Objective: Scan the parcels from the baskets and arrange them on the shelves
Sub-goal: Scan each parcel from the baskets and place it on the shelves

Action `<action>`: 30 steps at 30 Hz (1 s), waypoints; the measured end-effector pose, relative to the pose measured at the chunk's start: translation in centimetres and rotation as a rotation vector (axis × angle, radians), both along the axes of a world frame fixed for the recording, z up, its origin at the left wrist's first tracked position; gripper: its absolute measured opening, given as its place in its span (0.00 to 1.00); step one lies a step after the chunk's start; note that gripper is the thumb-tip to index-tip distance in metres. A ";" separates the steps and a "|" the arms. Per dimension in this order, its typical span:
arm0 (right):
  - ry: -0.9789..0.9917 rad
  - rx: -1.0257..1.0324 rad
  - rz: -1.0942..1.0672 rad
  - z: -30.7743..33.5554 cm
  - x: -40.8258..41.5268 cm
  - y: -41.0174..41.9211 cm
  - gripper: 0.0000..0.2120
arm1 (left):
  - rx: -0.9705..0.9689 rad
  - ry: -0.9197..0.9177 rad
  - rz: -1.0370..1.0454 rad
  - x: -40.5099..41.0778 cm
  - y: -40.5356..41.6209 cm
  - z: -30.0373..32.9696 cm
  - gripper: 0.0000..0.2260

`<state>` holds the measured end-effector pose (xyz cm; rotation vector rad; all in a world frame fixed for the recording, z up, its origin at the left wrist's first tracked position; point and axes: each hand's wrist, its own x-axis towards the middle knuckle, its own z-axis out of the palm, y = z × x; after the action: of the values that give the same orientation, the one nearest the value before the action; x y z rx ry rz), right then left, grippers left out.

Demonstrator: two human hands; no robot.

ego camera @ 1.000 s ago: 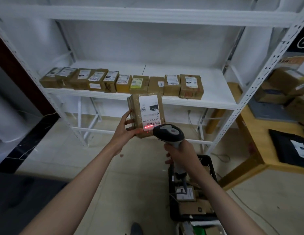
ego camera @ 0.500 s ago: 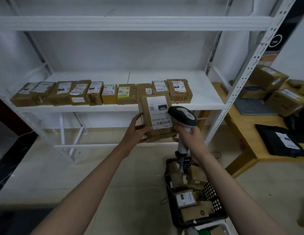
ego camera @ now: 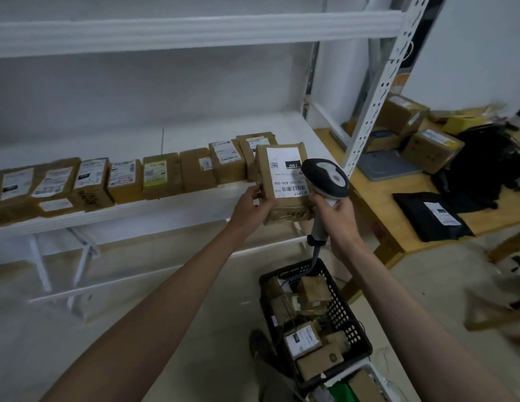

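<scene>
— Brown cardboard parcel point(ego camera: 283, 181) at frame centre, held upright at the right end of the shelf row point(ego camera: 136, 181), white label facing the camera.

— Gripped how?

— Pinched at the lower left edge by left hand point(ego camera: 254, 206), thumb on the front, fingers curled behind. Clenched round the handle of a grey-and-black barcode scanner point(ego camera: 325, 181): right hand point(ego camera: 338, 217), scanner head just beside the label's right edge.

— Touching the shelf?

— Hard to tell; hovered at the front lip of the white shelf point(ego camera: 165, 210), overlapping the last boxed parcel in the row.

— And below?

— Black plastic basket point(ego camera: 354, 335) at lower right, filled with more small cardboard parcels. Scanner cable trailed down into it.

— Right side of frame?

— Wooden table point(ego camera: 377, 204) with larger boxes and a black mailer bag point(ego camera: 433, 214), blurred.
</scene>
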<state>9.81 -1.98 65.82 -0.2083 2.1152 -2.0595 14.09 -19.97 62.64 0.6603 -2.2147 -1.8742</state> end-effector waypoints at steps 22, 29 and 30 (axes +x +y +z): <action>-0.040 0.123 -0.224 -6.5 -31.8 -6.4 0.17 | -0.200 -0.134 -0.200 -31.9 -3.7 -4.3 0.24; -0.184 0.156 -0.143 -9.5 -35.9 -8.8 0.19 | -0.404 -0.259 -0.152 -35.4 -6.4 -7.1 0.21; -0.203 0.157 -0.137 -9.9 -36.1 -9.2 0.18 | -0.389 -0.264 -0.150 -35.5 -6.7 -7.5 0.21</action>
<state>-26.30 -11.15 55.95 0.1648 2.2038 -1.8793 -21.37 -26.69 55.11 0.7181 -2.7614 -1.4108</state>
